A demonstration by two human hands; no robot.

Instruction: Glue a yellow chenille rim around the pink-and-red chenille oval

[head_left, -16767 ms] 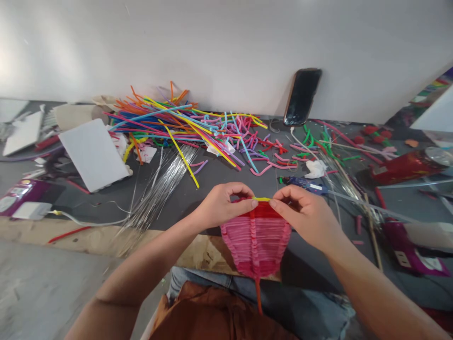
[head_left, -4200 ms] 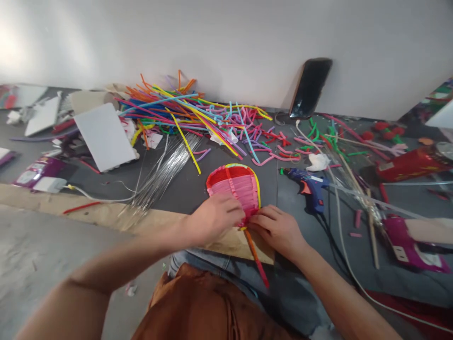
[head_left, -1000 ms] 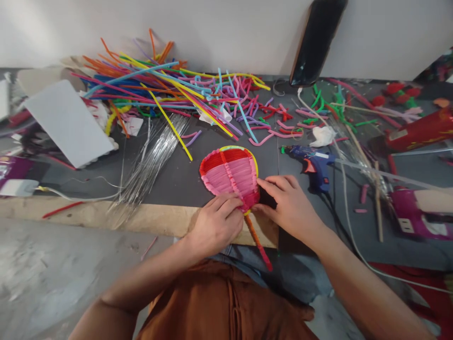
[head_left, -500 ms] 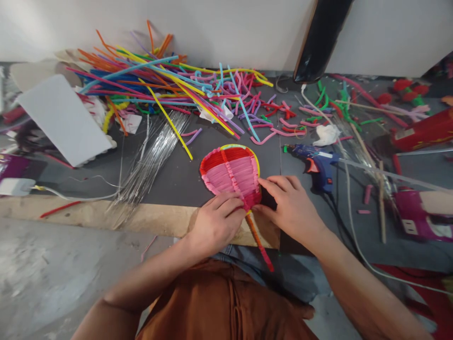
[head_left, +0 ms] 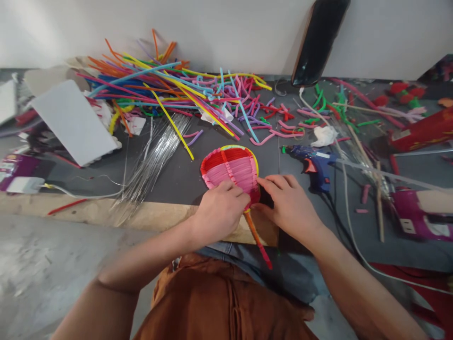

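Observation:
A pipe-cleaner fan, pink with red bands, a central rib and a partly yellow rim, lies near the table's front edge. Its orange-and-red handle points toward my body. My left hand is closed over the fan's lower left part, fingers curled at the central rib and hiding the surface beneath. With thumb and forefinger, my right hand grips the lower right rim, just above where the handle joins.
Loose pipe cleaners are heaped at the back. Silvery wires lie left of the fan; a blue glue gun with its cord is on the right. A phone leans on the wall. A white box-like piece sits far left.
My left hand has shifted slightly up over the fan and its fingers have curled in more, covering more of the central rib. My right hand keeps its place on the rim.

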